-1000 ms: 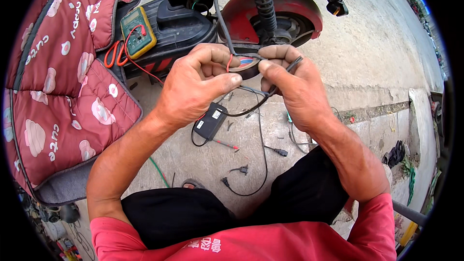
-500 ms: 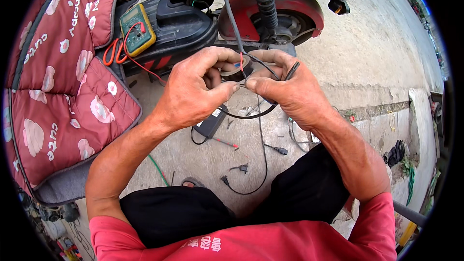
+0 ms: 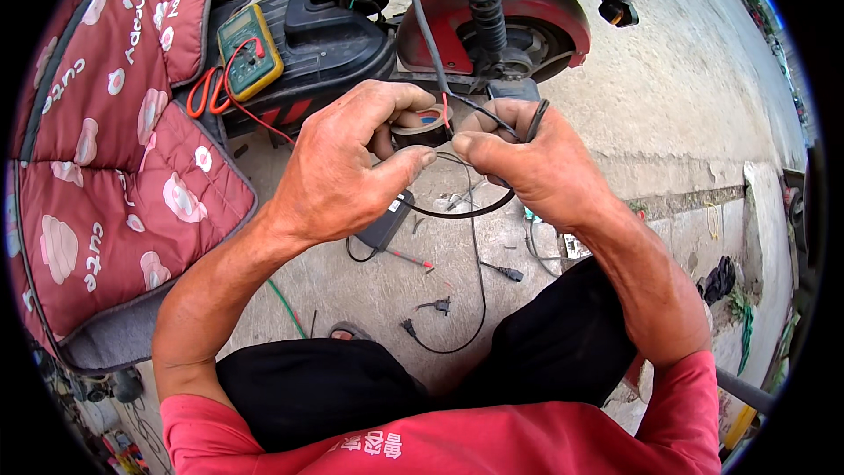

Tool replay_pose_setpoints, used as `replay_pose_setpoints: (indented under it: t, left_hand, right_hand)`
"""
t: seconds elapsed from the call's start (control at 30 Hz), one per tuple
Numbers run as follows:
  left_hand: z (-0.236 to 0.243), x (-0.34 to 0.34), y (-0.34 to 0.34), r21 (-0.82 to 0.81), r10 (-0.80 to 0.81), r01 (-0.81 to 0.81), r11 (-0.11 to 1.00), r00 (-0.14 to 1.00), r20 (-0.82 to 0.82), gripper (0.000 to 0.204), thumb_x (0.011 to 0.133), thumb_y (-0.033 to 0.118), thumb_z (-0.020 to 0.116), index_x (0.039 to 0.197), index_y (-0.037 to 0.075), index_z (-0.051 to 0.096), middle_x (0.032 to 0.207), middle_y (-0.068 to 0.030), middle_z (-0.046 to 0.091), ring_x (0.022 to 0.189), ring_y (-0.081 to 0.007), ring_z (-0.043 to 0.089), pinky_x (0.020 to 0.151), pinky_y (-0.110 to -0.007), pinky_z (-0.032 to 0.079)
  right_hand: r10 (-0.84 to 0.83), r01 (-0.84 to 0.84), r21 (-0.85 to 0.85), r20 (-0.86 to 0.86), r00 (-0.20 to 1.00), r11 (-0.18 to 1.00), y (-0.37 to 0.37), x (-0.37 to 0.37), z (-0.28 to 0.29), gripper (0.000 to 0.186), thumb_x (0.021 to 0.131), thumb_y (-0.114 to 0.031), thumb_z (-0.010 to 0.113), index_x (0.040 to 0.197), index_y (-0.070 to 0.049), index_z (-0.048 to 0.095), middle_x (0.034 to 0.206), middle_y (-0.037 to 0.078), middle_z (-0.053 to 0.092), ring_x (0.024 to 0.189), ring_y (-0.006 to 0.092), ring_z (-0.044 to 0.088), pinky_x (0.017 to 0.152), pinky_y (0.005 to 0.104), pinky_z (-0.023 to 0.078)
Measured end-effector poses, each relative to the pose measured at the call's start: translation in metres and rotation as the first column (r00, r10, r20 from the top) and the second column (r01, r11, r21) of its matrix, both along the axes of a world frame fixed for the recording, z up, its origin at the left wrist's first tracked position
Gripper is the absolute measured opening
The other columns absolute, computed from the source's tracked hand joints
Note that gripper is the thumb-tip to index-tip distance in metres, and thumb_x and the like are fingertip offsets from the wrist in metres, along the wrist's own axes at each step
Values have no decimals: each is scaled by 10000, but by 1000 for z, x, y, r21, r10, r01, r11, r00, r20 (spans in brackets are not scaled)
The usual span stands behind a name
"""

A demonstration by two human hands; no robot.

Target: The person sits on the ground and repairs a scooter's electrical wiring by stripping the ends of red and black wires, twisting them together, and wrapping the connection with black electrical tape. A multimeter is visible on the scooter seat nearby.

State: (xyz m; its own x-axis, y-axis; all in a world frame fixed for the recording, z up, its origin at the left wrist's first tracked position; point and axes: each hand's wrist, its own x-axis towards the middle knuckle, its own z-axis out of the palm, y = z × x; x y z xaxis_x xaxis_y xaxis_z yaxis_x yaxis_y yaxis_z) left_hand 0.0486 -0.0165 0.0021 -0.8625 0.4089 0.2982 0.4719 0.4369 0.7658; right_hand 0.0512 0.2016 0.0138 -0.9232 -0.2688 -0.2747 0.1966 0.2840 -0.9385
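My left hand (image 3: 347,167) is curled around a roll of black tape (image 3: 422,134), its thumb and fingers closed on the near side. Close beside it, my right hand (image 3: 541,154) pinches a black cable (image 3: 483,109), with a folded black end standing up between its fingers. A grey cable (image 3: 420,13) comes down from the scooter to the spot between both hands. From its lower end a short red wire (image 3: 446,113) reaches down near my right thumb tip. A dark cable loop (image 3: 457,214) hangs below the hands.
Ahead stands an electric scooter (image 3: 338,40) with a red-rimmed rear wheel (image 3: 536,0). A yellow-green multimeter (image 3: 249,48) with red leads lies on its footboard. At left is a padded red cover (image 3: 123,202). A black power adapter (image 3: 384,227) and a loose plug (image 3: 505,272) lie on the concrete.
My hands have drawn slightly apart, the right one moving a little right. More of the tape roll shows, and the grey cable's lower end has shifted slightly right.
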Motion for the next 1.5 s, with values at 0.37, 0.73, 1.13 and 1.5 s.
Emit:
replay_pose_setpoints:
  t: [0.37,0.73,1.13,1.5]
  left_hand:
    - [2,4,-5,-37,36,-35,999,999,31,423,754,21,723,1165,-17,632,938,-67,631,695,-87,529,646,-240,462]
    - [-3,1,-6,0,-45,45,999,991,-127,351,778,-18,700,1128,-10,679,1010,-89,621,805,-132,588,695,-263,488]
    - [1,6,-6,27,-53,56,998,991,-126,318,785,-17,699,1102,-10,665,1078,-114,595,907,-187,610,753,-284,514]
    - [7,3,-12,-124,-28,10,992,989,-145,268,794,80,707,1030,-18,629,1236,-150,539,1016,-206,588,843,-328,519]
  right_hand:
    - [0,8,102,-76,997,995,0,2,5,213,867,-193,623,878,13,678,691,-25,569,637,49,463,570,268,413]
    - [-56,64,-114,67,996,991,2,0,-9,157,885,-173,686,875,-17,665,748,-39,572,666,48,453,590,235,375]
    - [-17,60,-268,160,987,962,0,1,-5,148,854,-151,761,827,-104,623,712,-59,548,627,51,421,589,227,312]
    - [29,-10,-228,77,997,974,0,0,-5,184,890,-177,737,920,-32,629,796,9,602,735,89,543,676,262,460]
